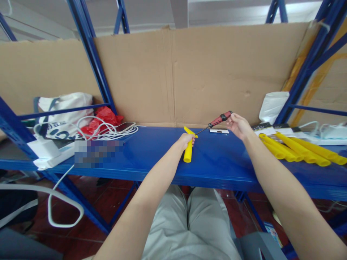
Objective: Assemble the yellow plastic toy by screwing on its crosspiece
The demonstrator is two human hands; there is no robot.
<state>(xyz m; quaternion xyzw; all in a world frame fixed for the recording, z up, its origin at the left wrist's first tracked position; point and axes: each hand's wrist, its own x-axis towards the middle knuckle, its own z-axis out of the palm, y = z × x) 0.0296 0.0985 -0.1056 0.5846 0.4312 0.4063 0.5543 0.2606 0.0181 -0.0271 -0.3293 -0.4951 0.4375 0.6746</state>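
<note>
My left hand is closed around a yellow plastic tube-shaped handle with a slanted crosspiece at its upper end. The open round end of the tube points down toward me, just above the blue tabletop. In my right hand is a screwdriver with a red and black grip, pinched by the fingertips at its butt end. Its thin shaft slopes down left to the yellow crosspiece beside my left fingers. Whether the tip sits in a screw is too small to tell.
Several yellow tubes lie on the right of the blue bench. A small white-and-black item rests behind the screwdriver. White cables, a red bag and a power strip occupy the left. Cardboard walls the back.
</note>
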